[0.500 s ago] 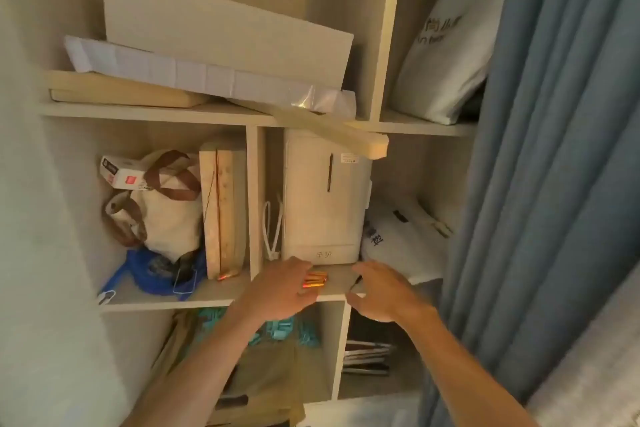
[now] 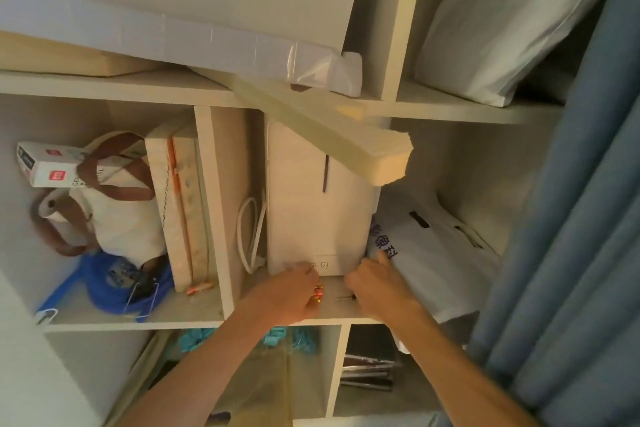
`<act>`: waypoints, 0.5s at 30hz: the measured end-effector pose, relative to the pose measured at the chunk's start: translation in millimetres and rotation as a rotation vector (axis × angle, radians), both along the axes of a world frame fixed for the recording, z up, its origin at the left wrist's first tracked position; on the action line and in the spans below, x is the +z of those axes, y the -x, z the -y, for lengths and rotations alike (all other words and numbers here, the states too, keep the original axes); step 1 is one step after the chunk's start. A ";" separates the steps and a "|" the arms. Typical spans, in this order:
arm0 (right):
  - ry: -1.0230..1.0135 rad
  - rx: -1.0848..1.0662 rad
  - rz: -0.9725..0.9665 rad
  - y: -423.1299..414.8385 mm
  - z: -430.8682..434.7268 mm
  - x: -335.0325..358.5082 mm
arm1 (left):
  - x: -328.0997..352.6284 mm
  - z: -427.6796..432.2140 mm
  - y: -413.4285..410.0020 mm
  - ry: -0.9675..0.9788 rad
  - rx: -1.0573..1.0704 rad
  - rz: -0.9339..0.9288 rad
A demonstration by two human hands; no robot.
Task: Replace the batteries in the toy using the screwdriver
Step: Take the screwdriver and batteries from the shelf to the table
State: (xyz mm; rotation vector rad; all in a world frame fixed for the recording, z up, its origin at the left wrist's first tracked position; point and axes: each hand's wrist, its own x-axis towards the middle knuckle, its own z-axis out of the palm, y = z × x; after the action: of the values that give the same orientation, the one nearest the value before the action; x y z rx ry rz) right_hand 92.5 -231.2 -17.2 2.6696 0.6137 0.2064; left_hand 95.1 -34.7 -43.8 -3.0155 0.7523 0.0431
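Both of my hands are on the middle shelf (image 2: 332, 314), in front of a white appliance (image 2: 315, 218). My left hand (image 2: 289, 291) is curled over several orange-and-yellow batteries (image 2: 318, 294), which show at its fingertips. My right hand (image 2: 379, 284) is closed over the screwdriver, whose handle is hidden. Only the thin metal shaft (image 2: 344, 297) pokes out to the left from under the fingers. No toy is in view.
A long foam block (image 2: 346, 146) juts out diagonally above the appliance. A white printed bag (image 2: 433, 253) lies right of my right hand, and blue curtains (image 2: 571, 253) hang beyond it. A white cable (image 2: 247, 236) and a shelf divider (image 2: 214, 211) stand to the left.
My head has moved closer to the shelf. My left hand has curled over the batteries. My right hand has closed over the screwdriver by the appliance's front.
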 end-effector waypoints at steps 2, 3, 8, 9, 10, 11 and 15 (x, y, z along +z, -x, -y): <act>-0.025 0.005 0.014 3.0 0.5 -2.1 | -4.5 7.3 3.0 -0.071 0.042 0.050; -0.046 0.010 0.019 5.1 0.1 -1.9 | -5.5 11.1 5.0 -0.077 0.074 0.069; -0.266 0.009 -0.024 17.2 -4.3 3.4 | -8.0 18.2 15.1 0.016 0.215 0.083; -0.377 0.012 -0.039 19.0 -5.3 4.1 | -7.1 16.7 16.7 0.114 0.273 0.047; -0.498 0.017 -0.054 20.3 -6.3 4.8 | -8.3 12.8 19.4 0.241 0.318 0.031; -0.617 0.022 -0.073 20.8 -7.8 4.5 | -7.8 8.0 23.8 0.371 0.344 0.019; -1.086 0.052 -0.295 29.7 -25.1 4.7 | -5.5 -21.1 68.8 0.941 0.384 -0.052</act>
State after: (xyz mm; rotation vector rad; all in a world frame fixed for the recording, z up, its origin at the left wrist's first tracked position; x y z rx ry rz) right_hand 62.8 -206.1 -12.5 3.7791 0.8211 0.1929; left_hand 26.3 -13.7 -49.3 -4.0170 0.1773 -0.3115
